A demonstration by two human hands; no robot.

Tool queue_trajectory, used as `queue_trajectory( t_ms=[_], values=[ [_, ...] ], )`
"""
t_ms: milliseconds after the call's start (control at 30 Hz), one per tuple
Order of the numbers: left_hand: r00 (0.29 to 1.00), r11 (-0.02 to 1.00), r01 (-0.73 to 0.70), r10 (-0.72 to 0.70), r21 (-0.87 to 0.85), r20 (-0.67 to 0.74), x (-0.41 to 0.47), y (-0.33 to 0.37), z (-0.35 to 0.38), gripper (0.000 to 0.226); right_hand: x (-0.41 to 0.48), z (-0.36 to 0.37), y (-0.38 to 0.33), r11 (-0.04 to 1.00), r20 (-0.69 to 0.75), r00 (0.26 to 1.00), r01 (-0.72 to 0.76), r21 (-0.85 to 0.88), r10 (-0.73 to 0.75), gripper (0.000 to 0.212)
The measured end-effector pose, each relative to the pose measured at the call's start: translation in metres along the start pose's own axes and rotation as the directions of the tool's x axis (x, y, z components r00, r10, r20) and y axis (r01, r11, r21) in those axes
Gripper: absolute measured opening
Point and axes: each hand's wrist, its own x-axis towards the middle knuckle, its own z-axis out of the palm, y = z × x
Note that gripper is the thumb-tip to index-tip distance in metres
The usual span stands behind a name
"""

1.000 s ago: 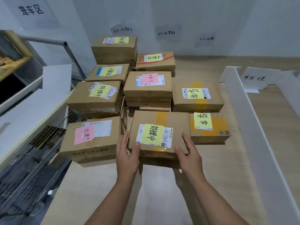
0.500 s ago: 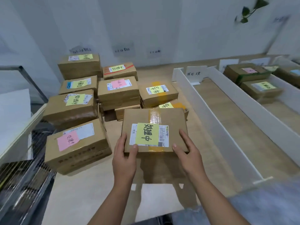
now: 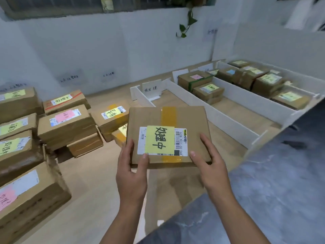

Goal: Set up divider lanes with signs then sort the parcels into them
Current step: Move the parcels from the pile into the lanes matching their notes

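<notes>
Head camera: the flat brown cardboard parcel (image 3: 149,118), a second ago resting on the pile of brown boxes (image 3: 65,124), is now lifted clear. The left hand (image 3: 131,175) and right hand (image 3: 211,166) grip its near corners, swinging it towards the white divider lanes (image 3: 228,124). Its yellow sticky note (image 3: 159,140) reads 处理中; the barcode label shows 5028 P021-00 044.

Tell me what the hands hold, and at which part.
Both hold one cardboard parcel with a yellow note: the left hand grips its near left corner, the right hand its near right corner.
</notes>
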Motion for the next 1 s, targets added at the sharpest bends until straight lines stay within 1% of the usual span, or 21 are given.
queue_trajectory(
  t_ms=[167,300,533,667,800,1000],
  values=[
    [0.995,0.996,-0.043,0.050,-0.075,0.088,-0.016,0.031,0.100,0.054,0.028,-0.095,-0.012,0.999,-0.123,0.991,0.050,0.012,-0.048,0.053],
    [0.982,0.991,-0.052,0.074,-0.125,0.173,-0.040,0.057,0.190,0.052,0.057,-0.182,-0.017,0.998,-0.203,0.978,0.058,0.008,-0.055,0.050],
    [0.956,0.984,0.004,0.048,-0.177,0.291,-0.080,0.085,0.322,0.053,0.095,-0.310,-0.013,0.999,-0.318,0.948,0.025,-0.023,-0.031,0.049],
    [0.932,0.985,0.028,0.036,-0.169,0.361,-0.093,0.098,0.377,0.052,0.110,-0.359,-0.006,1.000,-0.372,0.928,0.004,-0.015,-0.009,0.049],
    [0.905,0.985,0.027,0.049,-0.173,0.422,-0.092,0.104,0.424,0.048,0.134,-0.393,0.004,1.000,-0.427,0.904,-0.010,0.002,0.010,0.050],
    [0.886,0.988,0.037,0.037,-0.150,0.462,-0.073,0.104,0.501,0.048,0.195,-0.435,0.018,1.000,-0.463,0.886,-0.022,0.008,0.024,0.050]
  ],
)
